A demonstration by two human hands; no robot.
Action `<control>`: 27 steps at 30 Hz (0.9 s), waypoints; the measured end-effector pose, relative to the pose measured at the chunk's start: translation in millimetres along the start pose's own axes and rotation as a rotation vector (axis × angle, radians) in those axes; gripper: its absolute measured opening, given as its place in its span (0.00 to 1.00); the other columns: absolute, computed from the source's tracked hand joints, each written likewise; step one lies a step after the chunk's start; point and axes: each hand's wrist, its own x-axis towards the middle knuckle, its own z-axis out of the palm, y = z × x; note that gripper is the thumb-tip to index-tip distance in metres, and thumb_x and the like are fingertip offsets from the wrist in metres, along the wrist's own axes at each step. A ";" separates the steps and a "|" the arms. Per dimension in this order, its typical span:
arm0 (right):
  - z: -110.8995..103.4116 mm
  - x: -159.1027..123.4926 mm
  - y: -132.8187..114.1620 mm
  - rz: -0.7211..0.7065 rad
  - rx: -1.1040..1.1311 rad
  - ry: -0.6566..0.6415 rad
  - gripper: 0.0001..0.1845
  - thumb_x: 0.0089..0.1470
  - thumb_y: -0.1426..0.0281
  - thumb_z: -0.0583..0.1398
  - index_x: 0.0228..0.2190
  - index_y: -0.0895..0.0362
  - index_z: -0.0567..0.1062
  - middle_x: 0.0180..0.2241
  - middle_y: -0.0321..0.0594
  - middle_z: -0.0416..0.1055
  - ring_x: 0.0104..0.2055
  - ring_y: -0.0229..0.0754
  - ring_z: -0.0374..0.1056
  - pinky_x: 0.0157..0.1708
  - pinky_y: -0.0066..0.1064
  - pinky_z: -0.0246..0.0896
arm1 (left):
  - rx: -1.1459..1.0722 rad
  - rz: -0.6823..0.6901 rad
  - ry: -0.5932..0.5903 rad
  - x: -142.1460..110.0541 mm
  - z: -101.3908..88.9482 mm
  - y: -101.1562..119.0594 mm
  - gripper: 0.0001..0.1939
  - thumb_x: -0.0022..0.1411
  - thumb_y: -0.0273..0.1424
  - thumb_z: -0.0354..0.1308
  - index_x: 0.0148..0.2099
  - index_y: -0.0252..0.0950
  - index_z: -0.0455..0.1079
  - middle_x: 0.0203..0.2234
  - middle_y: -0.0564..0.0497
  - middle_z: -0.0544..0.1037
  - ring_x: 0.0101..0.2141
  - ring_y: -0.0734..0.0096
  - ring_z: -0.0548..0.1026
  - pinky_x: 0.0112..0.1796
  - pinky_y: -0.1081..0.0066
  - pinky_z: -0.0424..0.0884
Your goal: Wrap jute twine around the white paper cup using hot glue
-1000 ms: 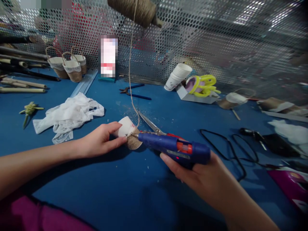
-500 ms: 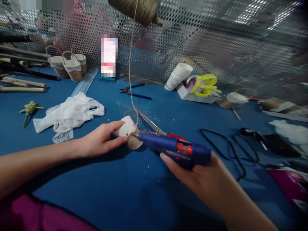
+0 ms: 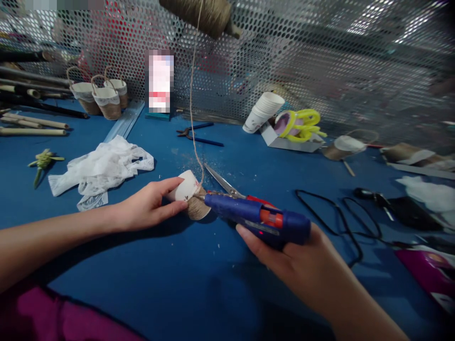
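A white paper cup (image 3: 186,187) lies tilted on its side, and my left hand (image 3: 151,202) is closed round it, thumb and fingers on its wall. Brown twine (image 3: 199,208) wraps the cup's lower right part. From there a strand (image 3: 192,94) runs up to a big twine spool (image 3: 202,16) at the top. My right hand (image 3: 284,258) grips a blue glue gun (image 3: 245,212) with an orange part in its body and a small red light. Its nozzle points left and meets the cup where twine and white paper join. Scissors (image 3: 225,182) lie behind the gun, their handles partly hidden.
White lace (image 3: 106,168) lies left of the cup. Pliers (image 3: 199,135) rest behind it. Twine-covered baskets (image 3: 108,104), stacked paper cups (image 3: 263,113) and a box with yellow tubing (image 3: 295,137) stand along the perforated metal screen (image 3: 227,80). A black cord (image 3: 334,208) loops at right.
Almost nothing differs. The cup, both hands and the glue gun keep their places, with only a very slight shift of the whole view.
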 end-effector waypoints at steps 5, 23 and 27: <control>0.4 -0.5 2.3 -0.024 0.017 -0.001 0.09 0.48 0.64 0.56 0.19 0.52 0.67 0.18 0.35 0.69 0.21 0.40 0.65 0.24 0.32 0.63 | 0.006 0.005 0.004 -0.2 0.2 1.2 0.15 0.60 0.34 0.50 0.47 0.32 0.64 0.36 0.48 0.73 0.34 0.71 0.70 0.35 0.73 0.66; -1.1 2.2 8.8 -0.005 -0.036 -0.001 0.20 0.50 0.60 0.53 0.12 0.53 0.62 0.12 0.34 0.60 0.15 0.35 0.57 0.15 0.28 0.56 | -0.007 -0.019 -0.033 -0.4 -1.5 -1.3 0.16 0.59 0.35 0.49 0.47 0.32 0.62 0.35 0.48 0.73 0.33 0.70 0.69 0.34 0.72 0.66; -3.6 2.1 4.8 0.042 -0.040 -0.002 0.19 0.50 0.61 0.53 0.13 0.54 0.62 0.12 0.33 0.59 0.15 0.34 0.56 0.15 0.28 0.55 | -0.010 -0.004 -0.027 -0.7 -1.9 -1.8 0.16 0.59 0.35 0.50 0.48 0.33 0.62 0.36 0.48 0.73 0.33 0.70 0.70 0.35 0.73 0.66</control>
